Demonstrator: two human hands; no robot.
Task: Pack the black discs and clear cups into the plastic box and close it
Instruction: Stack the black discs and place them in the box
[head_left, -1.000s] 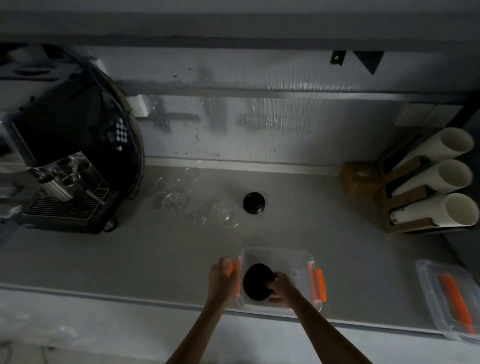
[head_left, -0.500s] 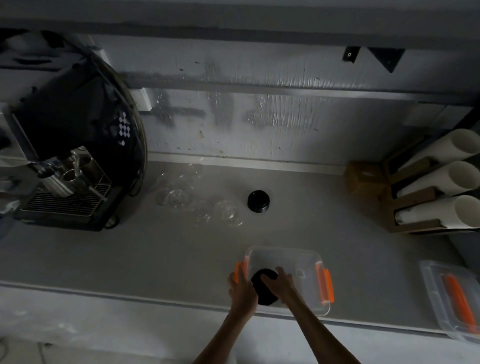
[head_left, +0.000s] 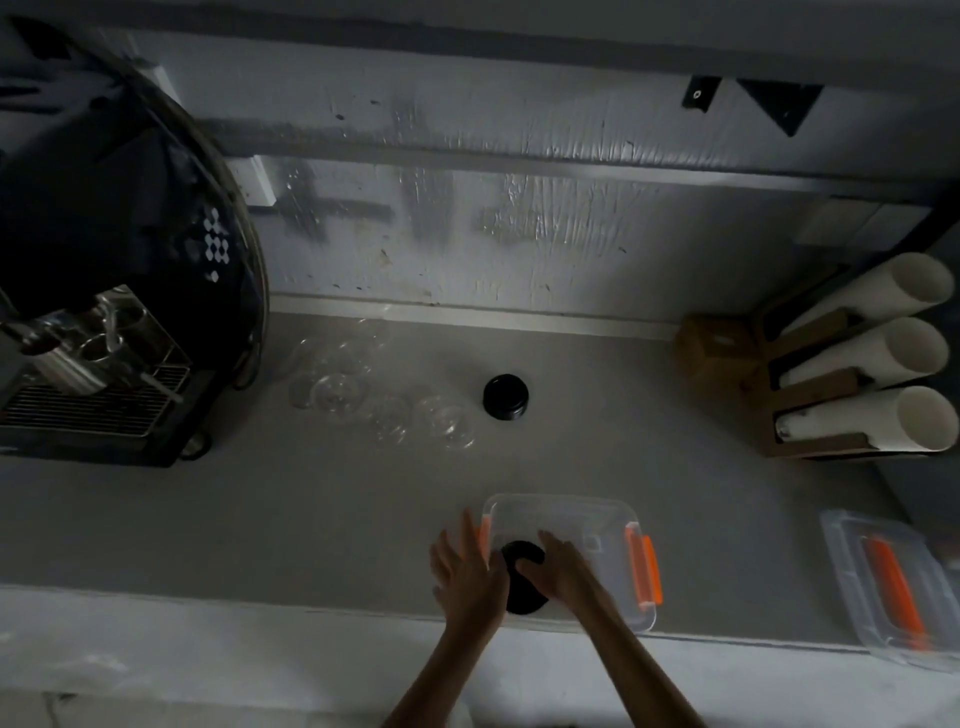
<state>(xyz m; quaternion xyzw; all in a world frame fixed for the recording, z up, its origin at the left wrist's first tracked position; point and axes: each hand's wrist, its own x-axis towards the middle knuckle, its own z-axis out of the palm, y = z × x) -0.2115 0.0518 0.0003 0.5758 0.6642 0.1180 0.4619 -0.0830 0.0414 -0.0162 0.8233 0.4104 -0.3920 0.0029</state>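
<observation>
The clear plastic box (head_left: 563, 505) with orange latches stands at the counter's front edge. A black disc (head_left: 523, 601) lies inside it at the left end. My right hand (head_left: 563, 569) reaches into the box with its fingers curled on the disc's right side. My left hand (head_left: 467, 569) lies flat with fingers spread against the box's left rim, partly over the disc. A second stack of black discs (head_left: 505, 396) sits farther back on the counter. Several clear cups (head_left: 340, 389) stand to its left, hard to make out in the dim light.
A coffee machine (head_left: 104, 312) fills the left side. White paper cup tubes in a brown holder (head_left: 862, 374) lie at the right. The box's clear lid (head_left: 893, 587) with an orange handle rests at the front right edge.
My left hand let go of the box's left side and moved in over the rim with fingers spread. The right hand stayed on the disc, now low in the box. The camera shifted.
</observation>
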